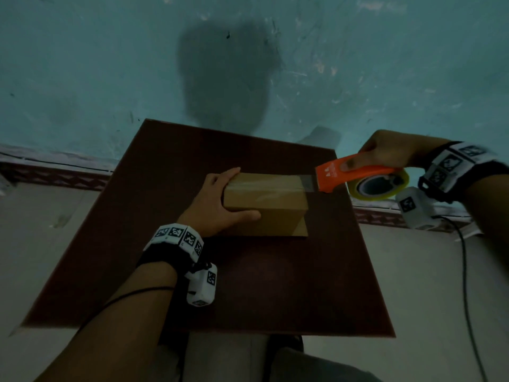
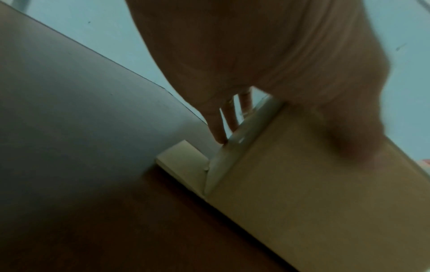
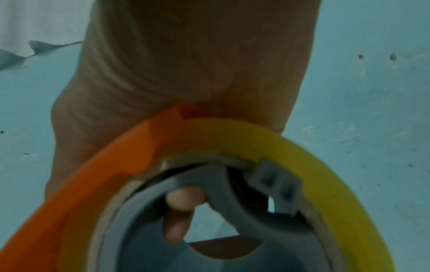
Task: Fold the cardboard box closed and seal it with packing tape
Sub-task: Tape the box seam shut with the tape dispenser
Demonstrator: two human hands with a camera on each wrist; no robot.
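Observation:
A closed brown cardboard box [image 1: 267, 205] sits on the dark table [image 1: 248, 285], with a clear strip of tape [image 1: 264, 183] running along its top to the right edge. My left hand [image 1: 220, 202] holds the box's left end, fingers over the far side and thumb along the near face; the left wrist view shows the box [image 2: 325, 184] and the fingers [image 2: 218, 127] against its end. My right hand [image 1: 385, 153] grips an orange tape dispenser [image 1: 347, 175] with a yellow roll [image 1: 382, 186] just past the box's right edge. The right wrist view shows the dispenser [image 3: 116, 165], the roll [image 3: 302, 156] and a fingertip [image 3: 184, 198] through the hub.
The table stands against a teal wall [image 1: 110, 64] with a dark red skirting strip [image 1: 55, 175]. A black cable [image 1: 468, 271] hangs from my right wrist over the pale floor [image 1: 427, 285]. A loose cardboard flap [image 2: 184, 162] lies flat at the box's base.

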